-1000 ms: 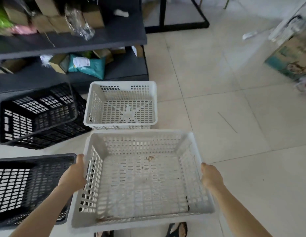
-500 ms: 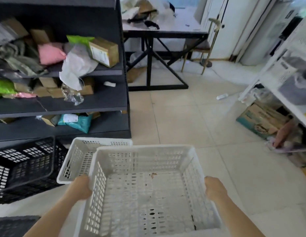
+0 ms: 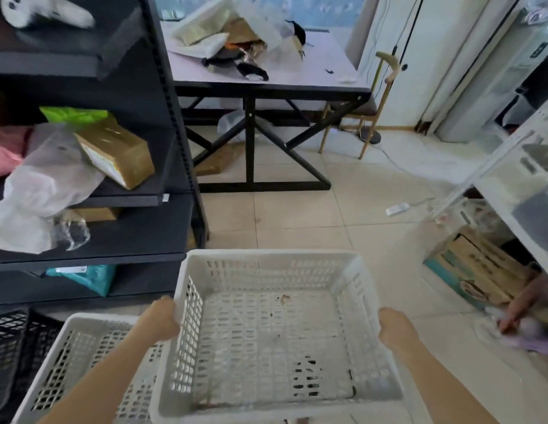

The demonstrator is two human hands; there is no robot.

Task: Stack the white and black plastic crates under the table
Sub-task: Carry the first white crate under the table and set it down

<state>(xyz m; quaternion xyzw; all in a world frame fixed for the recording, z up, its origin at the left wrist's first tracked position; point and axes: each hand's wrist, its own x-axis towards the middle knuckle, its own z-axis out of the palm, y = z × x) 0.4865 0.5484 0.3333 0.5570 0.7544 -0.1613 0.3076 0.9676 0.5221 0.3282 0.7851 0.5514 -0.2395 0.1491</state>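
Now lifted higher, the white slotted plastic crate (image 3: 275, 332) hangs between the left hand (image 3: 161, 321) and right hand (image 3: 395, 328), each gripping a side rim, and faces the black-framed table (image 3: 297, 87) ahead.

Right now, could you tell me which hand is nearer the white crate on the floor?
Left. The left hand grips the carried crate just above the floor crate; the right hand grips its opposite side.

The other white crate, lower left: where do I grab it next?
Lower-left white crate: take the rims of its opposite side walls, one hand from each side, fingers under the lip. It sits upright, open side up, looks too wide for one hand.
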